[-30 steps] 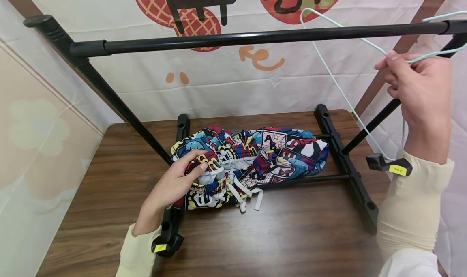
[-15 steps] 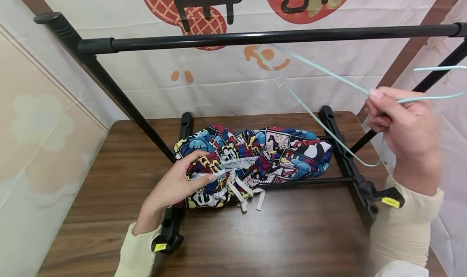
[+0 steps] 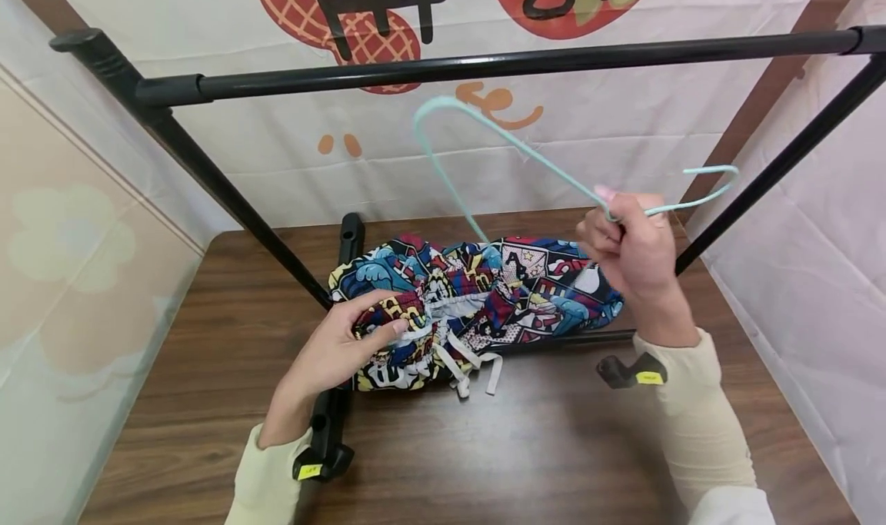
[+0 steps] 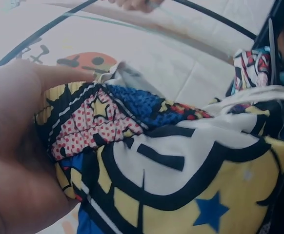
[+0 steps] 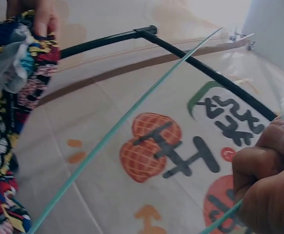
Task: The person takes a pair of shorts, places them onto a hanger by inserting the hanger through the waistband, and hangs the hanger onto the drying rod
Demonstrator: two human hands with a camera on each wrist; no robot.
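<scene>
Colourful comic-print shorts (image 3: 554, 279) with a gathered waistband and white drawstrings (image 3: 460, 363) lie across the base of a black rack. My left hand (image 3: 353, 333) grips the elastic waistband at the left end, thumb on the near side; the left wrist view shows the waistband (image 4: 93, 122) between thumb and fingers. A thin mint-green clothes hanger (image 3: 526, 150) is held in my right hand (image 3: 633, 240), pinched near its neck. Its hook (image 3: 720, 173) points right, while one rounded shoulder reaches left, behind and above the shorts. In the right wrist view the hanger's wire (image 5: 127, 117) slants across.
The rack's black top bar (image 3: 484, 65) spans above both hands, with slanted side posts (image 3: 235, 194) at left and right. A brown wooden table (image 3: 484, 448) lies underneath. Behind hangs a white printed cloth (image 3: 588, 125); pale panels (image 3: 90, 279) stand at the sides.
My right hand has moved left and down from the right post, bringing the hanger with it toward the shorts. My left hand has stayed on the waistband.
</scene>
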